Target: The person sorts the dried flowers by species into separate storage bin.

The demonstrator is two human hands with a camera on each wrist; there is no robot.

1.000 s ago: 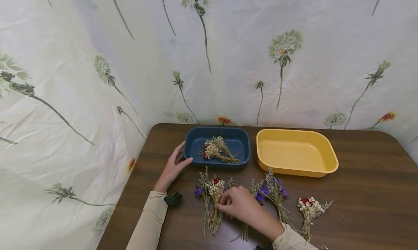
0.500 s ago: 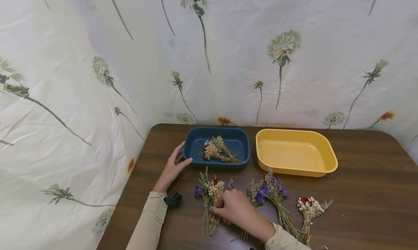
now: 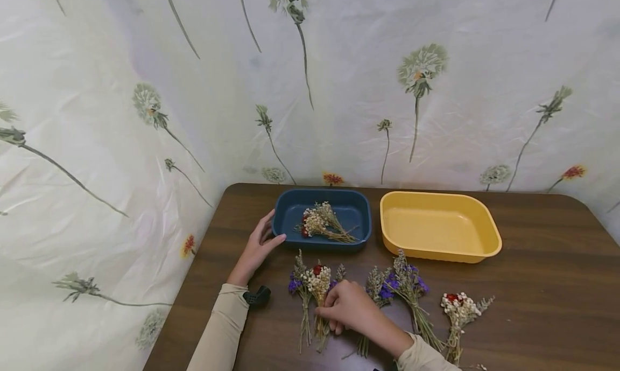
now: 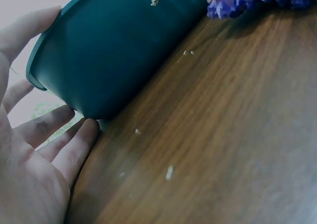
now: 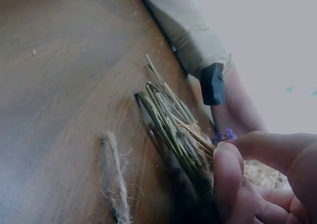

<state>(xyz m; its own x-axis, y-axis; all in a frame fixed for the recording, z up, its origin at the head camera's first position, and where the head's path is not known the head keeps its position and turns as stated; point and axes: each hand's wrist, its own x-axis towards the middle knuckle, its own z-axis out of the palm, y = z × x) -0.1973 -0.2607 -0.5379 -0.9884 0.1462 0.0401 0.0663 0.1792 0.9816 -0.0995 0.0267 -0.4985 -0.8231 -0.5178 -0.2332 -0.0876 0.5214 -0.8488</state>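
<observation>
1. Blue tray (image 3: 290, 218): plastic-looking, smooth, satin finish.
2. Yellow tray (image 3: 436, 233): plastic-looking, smooth, glossy floor.
3. Dried flower bunches (image 3: 318, 280): matt, rough, papery heads, wiry stems.
4. String (image 5: 119, 179): fibrous, frayed, rough.
5. Table (image 3: 542, 285): wood-grained, smooth, faint sheen.
6. Sleeve (image 3: 223, 320): cloth, matt, creased.
7. Backdrop (image 3: 344, 91): printed sheeting, wrinkled, glossy in patches.
</observation>
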